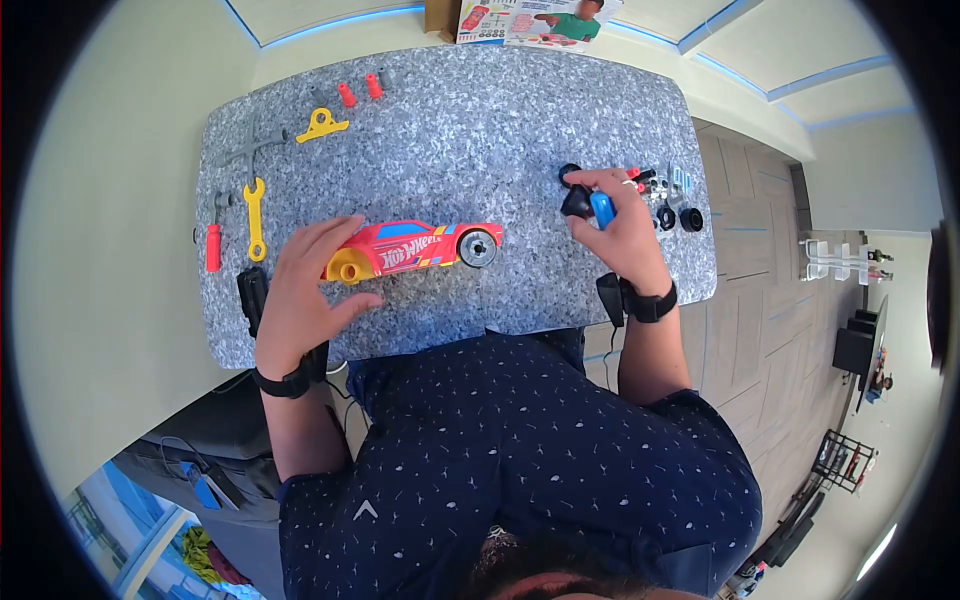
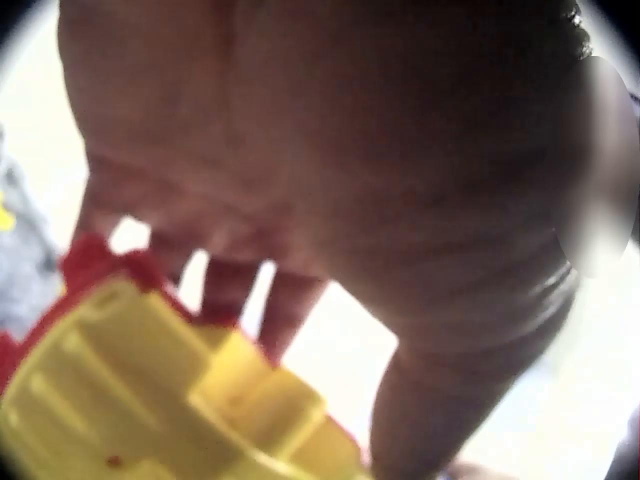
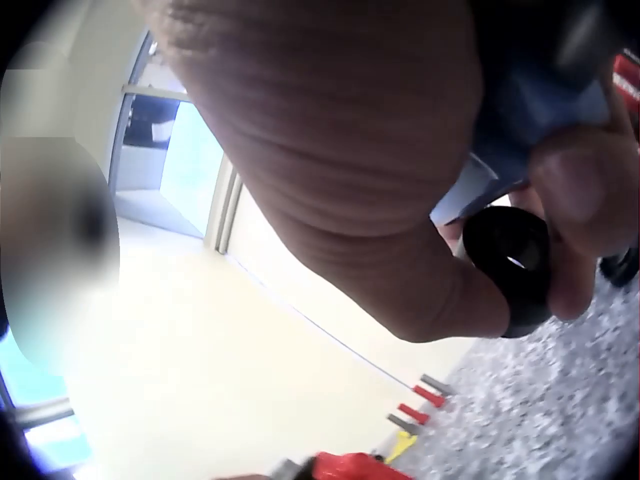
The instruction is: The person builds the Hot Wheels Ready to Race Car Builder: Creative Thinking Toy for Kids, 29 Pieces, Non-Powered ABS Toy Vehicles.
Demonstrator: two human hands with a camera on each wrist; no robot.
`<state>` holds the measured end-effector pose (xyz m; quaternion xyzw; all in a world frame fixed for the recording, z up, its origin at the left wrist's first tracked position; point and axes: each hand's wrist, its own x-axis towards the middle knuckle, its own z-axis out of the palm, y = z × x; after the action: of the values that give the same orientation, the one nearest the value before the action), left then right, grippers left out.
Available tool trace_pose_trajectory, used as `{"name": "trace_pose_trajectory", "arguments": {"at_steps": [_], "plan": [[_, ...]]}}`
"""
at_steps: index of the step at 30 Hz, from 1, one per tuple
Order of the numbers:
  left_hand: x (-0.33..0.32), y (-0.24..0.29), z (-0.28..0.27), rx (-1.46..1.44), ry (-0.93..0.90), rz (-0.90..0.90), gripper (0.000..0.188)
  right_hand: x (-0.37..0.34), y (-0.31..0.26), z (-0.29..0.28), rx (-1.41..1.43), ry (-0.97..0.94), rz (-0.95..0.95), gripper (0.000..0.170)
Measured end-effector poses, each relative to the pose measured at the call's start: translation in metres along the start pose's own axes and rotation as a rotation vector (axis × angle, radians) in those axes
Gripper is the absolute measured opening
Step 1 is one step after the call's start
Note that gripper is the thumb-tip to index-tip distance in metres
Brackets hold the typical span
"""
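Observation:
A red toy car [image 1: 410, 248] with a yellow part at its left end and a grey wheel at its right lies on its side on the speckled table. The left hand [image 1: 310, 285] rests at the car's left end, fingers spread and fairly straight; its yellow underside [image 2: 150, 390] shows below the palm in the left wrist view. In the right hand [image 1: 625, 230] is a blue and black tool [image 1: 601, 208], gripped by curled fingers. The tool's black end [image 3: 512, 262] sits between thumb and fingers in the right wrist view.
Loose small parts [image 1: 680, 190], including black wheels, lie right of the right hand. A yellow wrench [image 1: 255, 220], grey cross-shaped tool [image 1: 252, 150], red-handled tool [image 1: 213, 247] and red cones [image 1: 374, 86] are at the left and back. A printed box [image 1: 530, 25] stands behind the table.

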<state>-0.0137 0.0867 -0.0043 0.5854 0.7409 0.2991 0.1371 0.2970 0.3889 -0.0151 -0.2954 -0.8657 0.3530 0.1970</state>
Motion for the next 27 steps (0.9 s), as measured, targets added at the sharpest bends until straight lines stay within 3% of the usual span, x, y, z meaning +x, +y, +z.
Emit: {"name": "trace_pose_trajectory", "arguments": {"at_steps": [4, 7, 11, 14, 17, 21, 24, 27], "plan": [[-0.008, -0.016, 0.024, -0.127, 0.067, -0.056, 0.074, -0.002, -0.033, 0.007, 0.319, 0.05, -0.039, 0.044], [-0.002, -0.002, 0.047, -0.119, 0.148, -0.053, 0.07, -0.011, -0.074, 0.017, 0.483, -0.081, -0.079, 0.044], [0.007, 0.021, 0.074, -0.069, 0.19, -0.022, 0.074, -0.013, -0.094, 0.059, 0.461, -0.271, -0.125, 0.04], [0.009, 0.032, 0.086, -0.134, 0.193, -0.019, 0.079, -0.008, -0.092, 0.089, 0.357, -0.219, -0.345, 0.04], [0.006, 0.03, 0.087, -0.156, 0.179, -0.001, 0.083, -0.009, -0.088, 0.1, 0.298, -0.247, -0.346, 0.044], [0.006, 0.03, 0.085, -0.151, 0.176, 0.036, 0.086, -0.01, -0.091, 0.086, 0.279, -0.195, -0.375, 0.04], [0.008, 0.035, 0.079, -0.117, 0.177, 0.077, 0.087, -0.01, -0.092, 0.042, 0.25, -0.078, -0.345, 0.038], [0.008, 0.037, 0.077, -0.133, 0.166, 0.058, 0.09, -0.01, -0.056, 0.006, 0.148, 0.14, -0.104, 0.029]]}}
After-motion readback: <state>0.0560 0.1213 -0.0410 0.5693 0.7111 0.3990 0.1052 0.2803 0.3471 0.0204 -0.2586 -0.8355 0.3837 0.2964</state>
